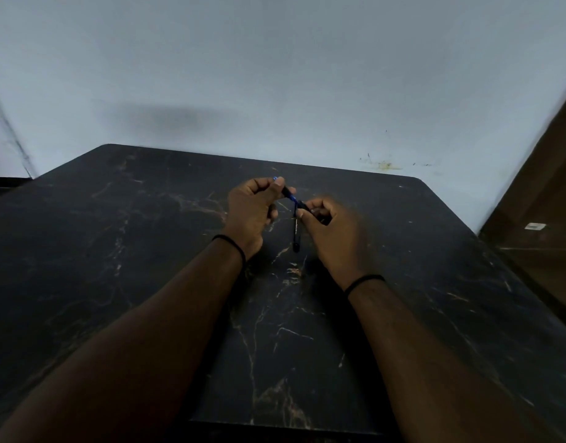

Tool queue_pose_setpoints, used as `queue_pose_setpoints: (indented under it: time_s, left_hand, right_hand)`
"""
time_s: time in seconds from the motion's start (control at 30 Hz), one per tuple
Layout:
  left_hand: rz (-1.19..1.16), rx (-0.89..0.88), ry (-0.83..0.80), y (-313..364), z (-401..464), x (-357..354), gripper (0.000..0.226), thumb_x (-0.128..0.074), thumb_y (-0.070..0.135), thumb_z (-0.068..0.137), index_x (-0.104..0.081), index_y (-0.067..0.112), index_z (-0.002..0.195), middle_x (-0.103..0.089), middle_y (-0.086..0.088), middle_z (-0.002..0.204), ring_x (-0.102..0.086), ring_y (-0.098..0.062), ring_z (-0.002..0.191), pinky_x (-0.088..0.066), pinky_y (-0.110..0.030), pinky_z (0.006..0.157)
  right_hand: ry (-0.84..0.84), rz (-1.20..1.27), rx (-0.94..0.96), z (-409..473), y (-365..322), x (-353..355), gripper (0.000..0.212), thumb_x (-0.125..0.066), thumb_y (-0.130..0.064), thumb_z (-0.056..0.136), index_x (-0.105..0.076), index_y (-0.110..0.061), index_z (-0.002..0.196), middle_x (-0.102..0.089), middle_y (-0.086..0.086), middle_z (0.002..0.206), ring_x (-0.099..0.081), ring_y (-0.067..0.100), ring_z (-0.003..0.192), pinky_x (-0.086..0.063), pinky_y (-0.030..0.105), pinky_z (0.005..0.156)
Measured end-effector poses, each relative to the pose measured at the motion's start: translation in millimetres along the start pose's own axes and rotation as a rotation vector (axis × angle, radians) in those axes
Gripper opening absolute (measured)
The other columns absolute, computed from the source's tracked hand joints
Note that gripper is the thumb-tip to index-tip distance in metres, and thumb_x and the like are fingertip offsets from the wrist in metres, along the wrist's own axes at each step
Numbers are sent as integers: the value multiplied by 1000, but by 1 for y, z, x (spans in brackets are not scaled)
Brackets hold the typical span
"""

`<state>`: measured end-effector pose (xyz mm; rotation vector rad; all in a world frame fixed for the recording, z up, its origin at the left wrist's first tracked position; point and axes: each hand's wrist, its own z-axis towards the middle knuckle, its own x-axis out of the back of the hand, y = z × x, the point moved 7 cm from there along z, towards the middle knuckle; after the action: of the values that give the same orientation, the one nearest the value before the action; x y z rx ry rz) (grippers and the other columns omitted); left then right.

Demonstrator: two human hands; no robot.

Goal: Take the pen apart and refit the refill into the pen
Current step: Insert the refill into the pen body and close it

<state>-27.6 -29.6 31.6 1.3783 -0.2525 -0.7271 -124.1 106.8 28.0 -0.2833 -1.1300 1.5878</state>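
Hands above the table (147, 266): our left hand (248, 212) pinches a blue pen piece (288, 194); our right hand (336, 231) grips the black barrel (296, 233).

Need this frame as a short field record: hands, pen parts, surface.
left hand: fingers shut on blue-tipped pen piece, raised above table
right hand: fingers pinch a small dark part; blurred, kind unclear
black pen part: below and between the hands; lying or held, unclear
wrists: black band on each
surface: dark marble-pattern table
backdrop: pale wall
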Motion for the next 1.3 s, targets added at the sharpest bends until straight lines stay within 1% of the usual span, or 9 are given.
queue_pose_setpoints:
  time_s: [0.13,0.3,0.43,0.67,0.83,1.0,1.2,1.27,1.3]
  left_hand:
    - [4,28,-22,-3,-4,-7,19,-68,19,89,-68,1,98,-75,-9,85,-43,-9,43,-32,-19,37]
    - [-21,71,-3,-6,-5,-4,27,-72,18,85,-68,-2,103,-73,-15,91,-43,-8,44,-32,-19,38]
    - [-51,104,-7,-8,-5,-3,22,-73,16,84,-69,1,99,-74,-11,86,-42,-7,44,-32,-18,38]
    - [-60,120,4,-11,-3,1,21,-72,16,84,-69,2,99,-73,-12,88,-43,-7,46,-34,-21,41]
    - [-71,121,7,-12,-2,1,20,-72,15,85,-68,1,98,-73,-13,88,-42,-7,45,-32,-19,39]
    - [-68,107,-9,-11,-3,1,9,-72,15,84,-70,8,88,-74,-10,84,-43,-7,44,-32,-20,39]
    - [-65,105,-3,-11,-2,2,11,-72,16,85,-70,7,91,-73,-9,84,-43,-7,45,-32,-20,39]
    - [-64,104,-3,-11,-2,2,13,-72,16,85,-69,6,92,-73,-9,83,-43,-8,45,-32,-20,39]
    - [-62,104,-1,-11,-2,2,13,-72,16,84,-69,6,92,-73,-9,83,-43,-8,45,-32,-21,39]
  right_hand:
    - [15,42,13,0,-4,4,9,-74,-28,87,-67,-33,86,-65,-18,72,-60,-6,68,-40,9,58]
    - [18,81,22,0,-7,4,18,-77,-21,85,-66,-27,98,-62,-17,83,-58,-6,74,-41,5,61]
    - [45,62,1,1,-5,5,29,-79,-16,82,-56,-34,86,-60,-14,82,-57,-1,75,-46,15,63]
    - [9,8,32,-1,-5,1,6,-66,-31,93,-66,-29,88,-66,-12,78,-61,1,74,-49,23,65]
    - [4,16,-13,1,0,0,28,-80,-27,81,-56,-38,89,-58,-19,79,-55,-14,71,-39,6,56]
    - [34,-15,-8,-1,2,0,31,-77,-20,83,-53,-38,75,-58,-17,74,-55,-8,70,-38,10,56]
    - [-23,-80,41,0,-3,-2,17,-57,-38,98,-61,-31,82,-61,-9,71,-55,4,65,-42,27,58]
    - [-20,-35,-3,1,1,-2,6,-64,-40,93,-60,-35,92,-62,-16,79,-58,-4,73,-42,19,61]
    - [-3,-22,-14,1,2,-1,14,-70,-38,88,-57,-38,93,-60,-19,82,-57,-9,75,-39,12,61]
